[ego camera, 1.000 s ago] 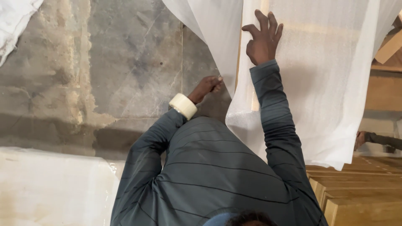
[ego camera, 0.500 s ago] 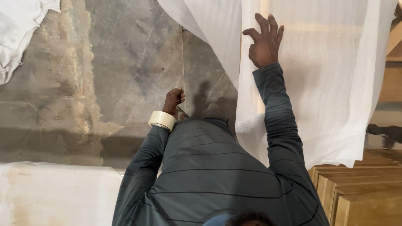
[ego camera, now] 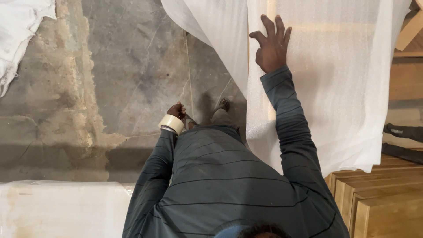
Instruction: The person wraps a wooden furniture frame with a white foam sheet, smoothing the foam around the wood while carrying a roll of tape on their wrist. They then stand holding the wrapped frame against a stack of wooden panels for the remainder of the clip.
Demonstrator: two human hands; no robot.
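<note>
My right hand point(ego camera: 272, 46) lies flat with its fingers spread on a white foam sheet point(ego camera: 339, 79) that is draped over a pale wooden piece. My left hand point(ego camera: 176, 110) is curled into a fist low over the grey concrete floor point(ego camera: 110, 66), left of the sheet's hanging edge and apart from it. A roll of pale tape point(ego camera: 171, 124) sits around my left wrist like a bracelet. I cannot make out anything inside the left fist. My dark striped sleeves and torso fill the lower middle of the view.
Stacked wooden boards point(ego camera: 379, 198) lie at the bottom right. A white wrapped slab point(ego camera: 61, 207) sits at the bottom left, and crumpled white sheeting point(ego camera: 22, 35) at the top left. Dark objects point(ego camera: 403, 132) lie at the right edge.
My left hand has drawn away from the foam sheet's edge, moving left and down toward my body. My right hand has stayed spread on the sheet.
</note>
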